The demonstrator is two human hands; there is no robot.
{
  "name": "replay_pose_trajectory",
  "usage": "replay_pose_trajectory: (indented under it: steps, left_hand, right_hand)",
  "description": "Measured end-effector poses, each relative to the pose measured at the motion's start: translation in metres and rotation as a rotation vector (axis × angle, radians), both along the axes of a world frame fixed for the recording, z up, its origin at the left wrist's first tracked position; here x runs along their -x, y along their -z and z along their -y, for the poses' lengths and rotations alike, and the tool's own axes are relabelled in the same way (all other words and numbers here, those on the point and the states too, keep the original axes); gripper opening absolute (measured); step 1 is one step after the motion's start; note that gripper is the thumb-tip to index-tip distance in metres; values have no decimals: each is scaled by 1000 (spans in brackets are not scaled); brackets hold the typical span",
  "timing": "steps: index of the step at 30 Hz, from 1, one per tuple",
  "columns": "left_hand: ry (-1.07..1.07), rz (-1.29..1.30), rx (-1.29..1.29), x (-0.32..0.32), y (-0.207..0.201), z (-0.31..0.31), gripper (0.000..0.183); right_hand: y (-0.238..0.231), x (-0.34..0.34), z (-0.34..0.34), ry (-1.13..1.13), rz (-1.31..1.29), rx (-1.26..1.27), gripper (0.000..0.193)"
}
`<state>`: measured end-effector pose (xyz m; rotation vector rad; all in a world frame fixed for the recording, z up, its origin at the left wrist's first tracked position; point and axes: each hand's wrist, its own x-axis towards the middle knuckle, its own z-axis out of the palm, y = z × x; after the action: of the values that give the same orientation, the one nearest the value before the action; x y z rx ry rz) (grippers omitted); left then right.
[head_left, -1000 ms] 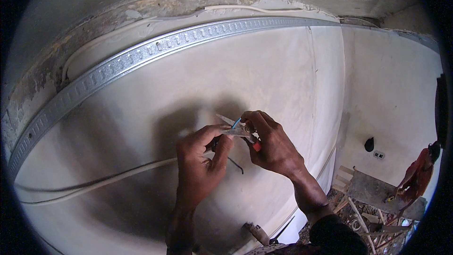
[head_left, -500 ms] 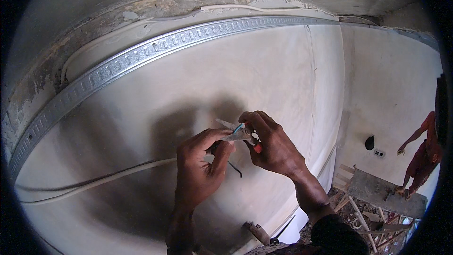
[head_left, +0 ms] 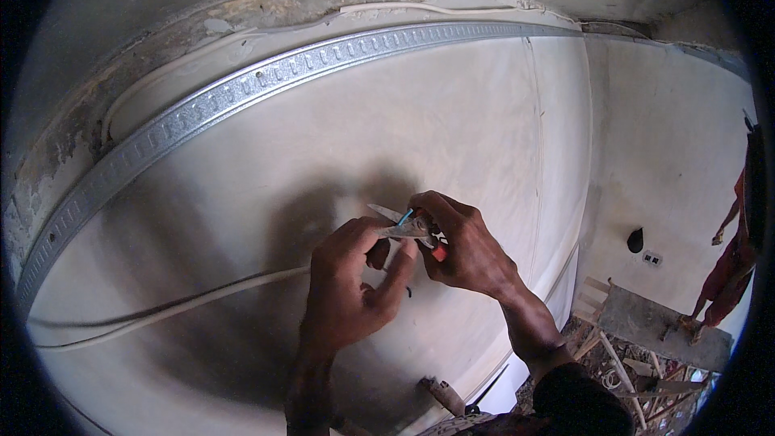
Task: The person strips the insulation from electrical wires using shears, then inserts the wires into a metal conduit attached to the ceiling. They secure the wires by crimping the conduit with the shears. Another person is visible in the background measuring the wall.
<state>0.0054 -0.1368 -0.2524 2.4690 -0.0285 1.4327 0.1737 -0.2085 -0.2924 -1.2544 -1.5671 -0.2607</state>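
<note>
My right hand point(head_left: 468, 252) grips a pair of red-handled snips point(head_left: 416, 230), whose metal blades are spread and point left. Between the blades shows a short light-blue wire point(head_left: 406, 216). My left hand point(head_left: 347, 284) is closed around the end of a white cable point(head_left: 250, 281) that comes in from the left along the wall. Its fingertips touch the lower blade and the thumb reaches up close to the snips. A bit of black wire point(head_left: 409, 291) pokes out beside the left thumb. The cable's end inside the fingers is hidden.
A perforated metal channel point(head_left: 242, 87) curves along the upper pale wall point(head_left: 452, 121). Another cable point(head_left: 428, 11) runs above it. At the right, a person in red point(head_left: 726, 266) stands on a plank scaffold point(head_left: 646, 319), near a wall socket point(head_left: 651, 258) and a black bag-like thing point(head_left: 635, 240).
My left thumb has moved right and up toward the snips, and the black wire now shows less. The right hand hardly moves. The person in red has shifted right.
</note>
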Motion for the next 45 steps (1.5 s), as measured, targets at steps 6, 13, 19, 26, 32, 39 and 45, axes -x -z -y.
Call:
replay_pose_trajectory:
  steps: [6,13,19,26,32,39,45]
  left_hand:
    - [-90,34,-128,-11,6,-5,21]
    - [-145,46,-236,-17,6,-6,29]
    - [-132,68,-208,-15,6,-3,30]
    - [-103,225,-223,-20,7,3,27]
    - [-13,110,-119,-14,-11,-4,19]
    - [-41,68,46,-5,-10,-11,12]
    - [87,73,55,-3,-5,-28,15]
  right_hand:
    - [-1,2,-1,-122,-77,9,44]
    - [4,1,1,-245,-163,153,34]
    - [8,2,1,-325,-172,76,25]
    - [6,-5,6,-310,-493,-13,18]
    - [16,11,23,-524,-700,227,35]
    - [25,21,7,-884,-855,132,26]
    - [11,12,-8,-742,-830,-144,22]
